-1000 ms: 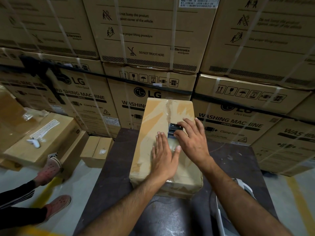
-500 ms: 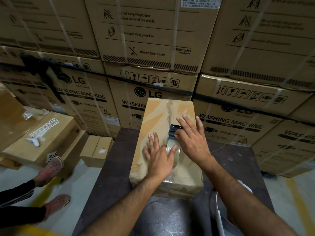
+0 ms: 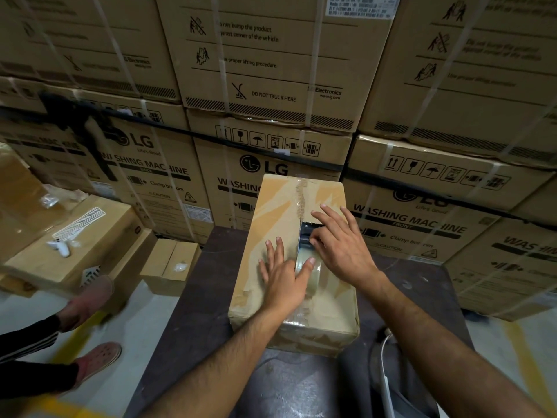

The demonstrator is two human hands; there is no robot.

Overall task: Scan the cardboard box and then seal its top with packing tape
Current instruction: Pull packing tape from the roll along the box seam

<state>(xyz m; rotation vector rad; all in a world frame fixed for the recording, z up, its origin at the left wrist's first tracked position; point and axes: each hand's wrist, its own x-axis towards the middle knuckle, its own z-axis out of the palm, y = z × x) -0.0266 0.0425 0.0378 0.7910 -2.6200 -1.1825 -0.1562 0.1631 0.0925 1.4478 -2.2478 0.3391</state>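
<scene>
Stacked cartons (image 3: 271, 164) read "LG", "WASHING MACHINE"

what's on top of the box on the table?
On the cardboard box: a tape dispenser under the right hand, and the left hand pressing tape. The seam beneath them is covered.

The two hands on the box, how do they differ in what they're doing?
The left hand lies flat, fingers spread, palm pressing the top of the cardboard box. The right hand is arched over the tape dispenser, its fingers bent around it, and sits farther along the box's centre seam. The left thumb touches the tape roll; both hands are bare and on the box top.
</scene>
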